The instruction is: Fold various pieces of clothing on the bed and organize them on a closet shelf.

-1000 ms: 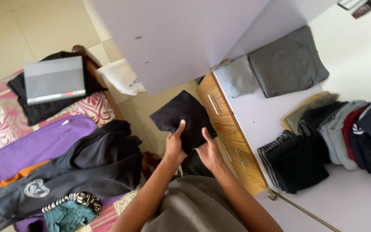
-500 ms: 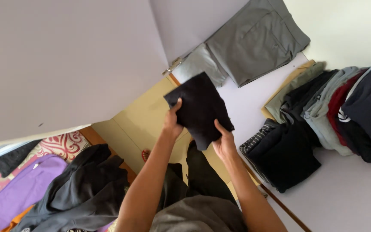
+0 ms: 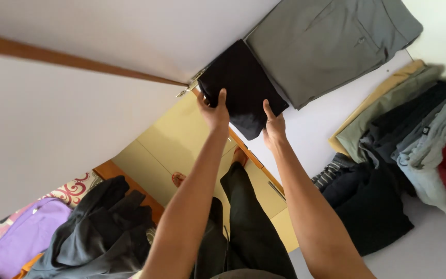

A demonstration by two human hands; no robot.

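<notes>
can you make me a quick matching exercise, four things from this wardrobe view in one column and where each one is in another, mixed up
Things:
1. folded black garment
2. grey trousers
3. row of folded clothes
4. purple cloth

Places:
A. bottom left, beside a heap of dark clothes
B. right side of the white shelf
C. held in both hands, left hand and right hand, at the shelf's near corner
D. lying flat at the top of the shelf

Pairs: 1-C, 2-D, 3-B, 4-A

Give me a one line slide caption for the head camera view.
Both hands, left hand and right hand, hold a folded black garment at the wardrobe shelf beside folded grey trousers.
</notes>
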